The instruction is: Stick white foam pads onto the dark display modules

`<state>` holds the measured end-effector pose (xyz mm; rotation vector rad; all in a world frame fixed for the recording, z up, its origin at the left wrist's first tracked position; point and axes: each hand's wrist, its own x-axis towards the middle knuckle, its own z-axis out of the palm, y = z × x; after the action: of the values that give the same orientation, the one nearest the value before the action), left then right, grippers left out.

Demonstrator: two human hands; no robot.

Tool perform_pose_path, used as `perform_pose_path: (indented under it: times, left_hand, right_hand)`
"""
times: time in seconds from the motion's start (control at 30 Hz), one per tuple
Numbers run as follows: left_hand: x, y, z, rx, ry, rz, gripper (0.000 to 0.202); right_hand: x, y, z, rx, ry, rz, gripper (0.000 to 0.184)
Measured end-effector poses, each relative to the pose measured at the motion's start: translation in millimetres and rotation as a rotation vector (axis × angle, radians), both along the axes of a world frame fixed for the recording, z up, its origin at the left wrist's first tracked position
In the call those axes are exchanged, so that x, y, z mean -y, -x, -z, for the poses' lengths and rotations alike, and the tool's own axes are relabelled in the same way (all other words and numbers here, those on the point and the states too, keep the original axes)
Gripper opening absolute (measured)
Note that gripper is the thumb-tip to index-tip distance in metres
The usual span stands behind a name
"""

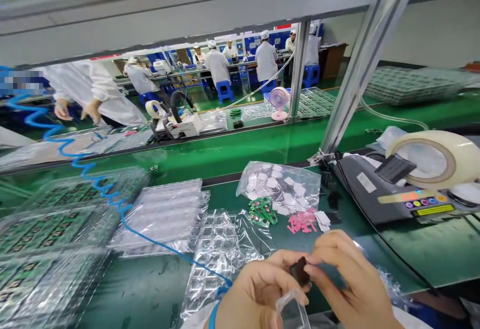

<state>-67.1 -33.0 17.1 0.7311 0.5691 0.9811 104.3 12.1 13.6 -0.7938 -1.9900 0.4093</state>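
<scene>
My left hand and my right hand meet low in the frame, both pinching a small dark part between their fingertips. A small clear plastic case rests in my left hand's lower fingers, just under the dark part. Beyond my hands on the green bench lie small green circuit boards, pink tabs and a clear bag of white pads.
Clear blister trays and trays of green boards fill the left. A blue coiled hose crosses them. A tape dispenser machine with a big tape roll stands right. A metal post rises behind. Workers in white sit beyond the conveyor.
</scene>
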Motion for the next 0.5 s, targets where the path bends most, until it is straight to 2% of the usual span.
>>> perform_pose_path:
  times: [0.17, 0.37, 0.5]
  left_hand:
    - [-4.0, -3.4, -4.2, -0.038, -0.037, -0.003, 0.032]
    - [-4.0, -4.3, -1.1, -0.136, -0.172, -0.020, 0.030]
    - [1.4, -8.1, -0.4, -0.171, -0.187, -0.048, 0.027]
  right_hand:
    - [1.0, -1.5, 9.0, 0.049, -0.013, -0.004, 0.008]
    - [1.8, -3.3, 8.9, 0.069, 0.033, 0.039, 0.013]
    - [2.7, -14.8, 26.1, 0.120, 0.073, 0.050, 0.014]
